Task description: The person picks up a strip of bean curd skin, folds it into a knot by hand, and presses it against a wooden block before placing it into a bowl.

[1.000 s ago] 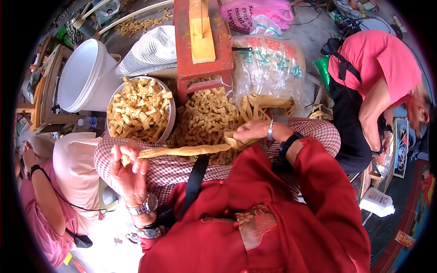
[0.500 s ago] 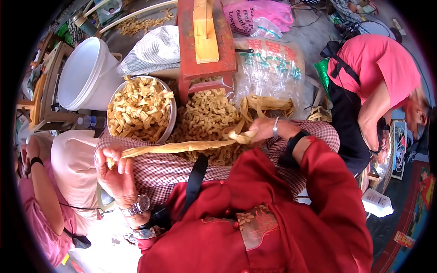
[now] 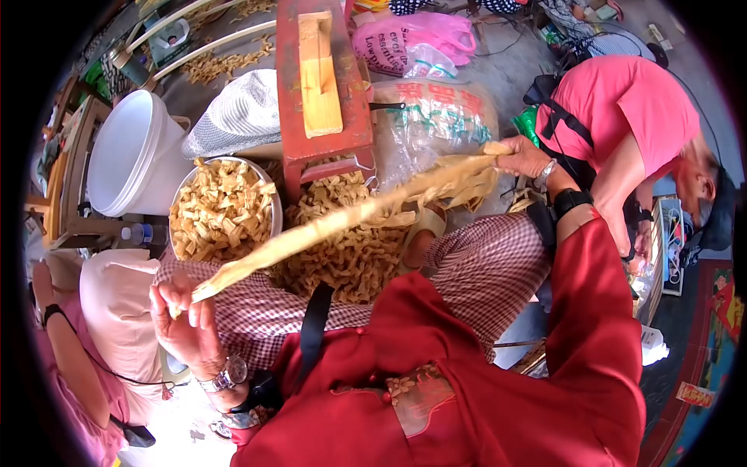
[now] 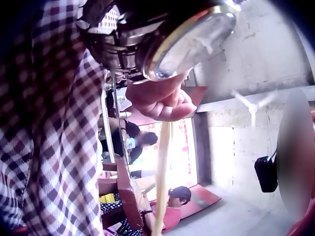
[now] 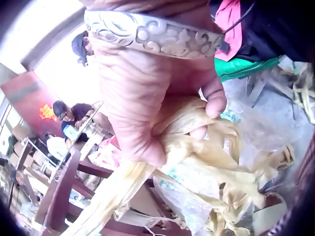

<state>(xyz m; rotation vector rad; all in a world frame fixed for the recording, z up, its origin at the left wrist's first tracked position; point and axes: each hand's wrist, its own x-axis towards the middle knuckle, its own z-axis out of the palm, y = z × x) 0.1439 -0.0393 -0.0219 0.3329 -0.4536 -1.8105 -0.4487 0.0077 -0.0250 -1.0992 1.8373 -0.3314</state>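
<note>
A long pale-yellow strip (image 3: 342, 218) is stretched slantwise above the lap and a heap of knotted pieces (image 3: 342, 261). Its lower end is pinched by the left hand (image 3: 187, 331), whose curled fingers also show above the strip (image 4: 162, 182) in the left wrist view. At the other end, the right hand (image 3: 525, 158) grips the strip up and to the right. In the right wrist view, thumb and fingers of the right hand (image 5: 147, 93) close round the folded strip (image 5: 113, 196), with looser strips (image 5: 236, 182) hanging beyond.
A tub rim (image 3: 278, 210) surrounds more knotted pieces at left, beside a white bucket (image 3: 124, 156). A red bench (image 3: 292, 93) with a wooden block (image 3: 317, 86) stands ahead. Plastic sacking (image 3: 443, 117) lies right of it. A person in pink (image 3: 638, 101) bends at the right.
The right hand has moved up and right, away from the lap, drawing the strip out long. The left hand has shifted slightly down and left. The view has shifted, and a foot now shows beside the heap.
</note>
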